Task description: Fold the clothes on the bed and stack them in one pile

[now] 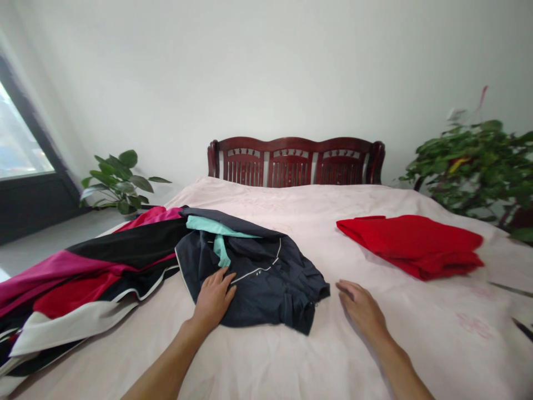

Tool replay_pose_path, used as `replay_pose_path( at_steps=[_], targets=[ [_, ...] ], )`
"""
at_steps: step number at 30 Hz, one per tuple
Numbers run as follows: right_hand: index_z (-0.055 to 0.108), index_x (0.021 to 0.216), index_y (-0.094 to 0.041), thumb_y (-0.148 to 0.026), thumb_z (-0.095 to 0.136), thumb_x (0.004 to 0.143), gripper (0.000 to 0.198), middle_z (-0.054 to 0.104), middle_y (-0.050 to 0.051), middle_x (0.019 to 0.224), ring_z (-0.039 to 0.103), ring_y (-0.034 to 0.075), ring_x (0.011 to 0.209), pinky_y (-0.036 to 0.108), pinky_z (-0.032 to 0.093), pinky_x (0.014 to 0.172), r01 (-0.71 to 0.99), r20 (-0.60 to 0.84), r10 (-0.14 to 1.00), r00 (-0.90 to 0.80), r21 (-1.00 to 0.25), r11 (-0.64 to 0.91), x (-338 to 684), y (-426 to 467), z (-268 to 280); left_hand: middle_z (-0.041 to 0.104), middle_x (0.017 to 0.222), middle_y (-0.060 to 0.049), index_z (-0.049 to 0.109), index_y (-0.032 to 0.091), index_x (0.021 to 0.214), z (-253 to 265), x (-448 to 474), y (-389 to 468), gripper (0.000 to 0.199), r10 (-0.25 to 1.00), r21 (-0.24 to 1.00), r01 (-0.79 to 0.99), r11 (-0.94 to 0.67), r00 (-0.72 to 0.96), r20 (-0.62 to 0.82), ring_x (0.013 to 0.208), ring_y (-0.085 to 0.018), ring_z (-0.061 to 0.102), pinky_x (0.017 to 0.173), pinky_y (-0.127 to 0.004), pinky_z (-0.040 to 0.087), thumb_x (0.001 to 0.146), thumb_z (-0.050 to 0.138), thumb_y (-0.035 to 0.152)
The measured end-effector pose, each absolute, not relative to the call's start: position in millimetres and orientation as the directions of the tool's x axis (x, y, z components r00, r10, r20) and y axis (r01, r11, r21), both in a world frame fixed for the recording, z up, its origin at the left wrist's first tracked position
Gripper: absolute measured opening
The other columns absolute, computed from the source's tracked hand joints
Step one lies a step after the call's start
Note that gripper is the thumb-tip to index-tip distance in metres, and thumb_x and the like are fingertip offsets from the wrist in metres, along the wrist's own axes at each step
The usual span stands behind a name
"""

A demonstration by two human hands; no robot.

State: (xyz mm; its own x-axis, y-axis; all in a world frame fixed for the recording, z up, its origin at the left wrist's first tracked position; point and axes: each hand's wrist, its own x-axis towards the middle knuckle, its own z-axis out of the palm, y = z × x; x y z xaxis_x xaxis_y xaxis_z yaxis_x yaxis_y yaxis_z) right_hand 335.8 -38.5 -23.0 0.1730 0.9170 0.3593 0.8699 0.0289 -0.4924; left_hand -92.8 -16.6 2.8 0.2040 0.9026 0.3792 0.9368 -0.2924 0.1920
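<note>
Apparently against slipping, the dark garment (262, 300) is steadied by the left hand (213, 298) (laid open); the right hand (365, 311) is held empty alongside

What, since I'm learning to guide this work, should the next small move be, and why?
I'd probably bring the right hand to the dark garment's right end: the left hand rests on the garment, while the right is apart, just beyond that end.

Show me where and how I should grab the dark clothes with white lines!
Probably pinch the dark garment by its narrow right end, coming from the right: it tapers there, jutting over the bedspread, and the open right hand is beside that end.
</note>
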Motion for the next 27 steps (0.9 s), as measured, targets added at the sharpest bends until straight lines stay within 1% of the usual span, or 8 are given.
replay_pose_path(
  at_steps=[8, 21, 27],
  targets=[
    [0.072, 0.112, -0.019, -0.034, 0.042, 0.085, 0.044, 0.067, 0.009, 0.126, 0.058, 0.024, 0.12, 0.04, 0.041, 0.108, 0.874, 0.36, 0.918, 0.166, -0.485, 0.032, 336.7, -38.2, -24.7, 0.057, 0.139, -0.011, 0.064, 0.023, 0.127, 1.8, -92.9, -16.6, 0.036, 0.897, 0.196, 0.934, -0.298, 0.203, 0.394, 0.128, -0.027, 0.053, 0.108, -0.044, 0.04, 0.094, 0.051, 0.03],
    [0.071, 0.113, -0.018, -0.035, 0.04, 0.085, 0.045, 0.065, 0.009, 0.128, 0.057, 0.024, 0.121, 0.041, 0.04, 0.109, 0.877, 0.345, 0.925, 0.157, -0.48, 0.03, 335.8, -39.1, -24.3, 0.057, 0.14, -0.011, 0.063, 0.023, 0.128, 2.7, -92.6, -15.9, 0.037, 0.904, 0.193, 0.936, -0.293, 0.206, 0.374, 0.128, -0.027, 0.053, 0.108, -0.044, 0.04, 0.095, 0.05, 0.03],
    [0.072, 0.111, -0.019, -0.034, 0.042, 0.085, 0.043, 0.066, 0.009, 0.126, 0.058, 0.024, 0.12, 0.041, 0.041, 0.108, 0.876, 0.368, 0.916, 0.159, -0.481, 0.041, 335.6, -39.5, -23.9, 0.057, 0.139, -0.012, 0.064, 0.022, 0.127, 1.5, -92.9, -15.8, 0.037, 0.897, 0.187, 0.935, -0.301, 0.211, 0.389, 0.128, -0.027, 0.053, 0.108, -0.044, 0.041, 0.094, 0.05, 0.03]
  ],
)
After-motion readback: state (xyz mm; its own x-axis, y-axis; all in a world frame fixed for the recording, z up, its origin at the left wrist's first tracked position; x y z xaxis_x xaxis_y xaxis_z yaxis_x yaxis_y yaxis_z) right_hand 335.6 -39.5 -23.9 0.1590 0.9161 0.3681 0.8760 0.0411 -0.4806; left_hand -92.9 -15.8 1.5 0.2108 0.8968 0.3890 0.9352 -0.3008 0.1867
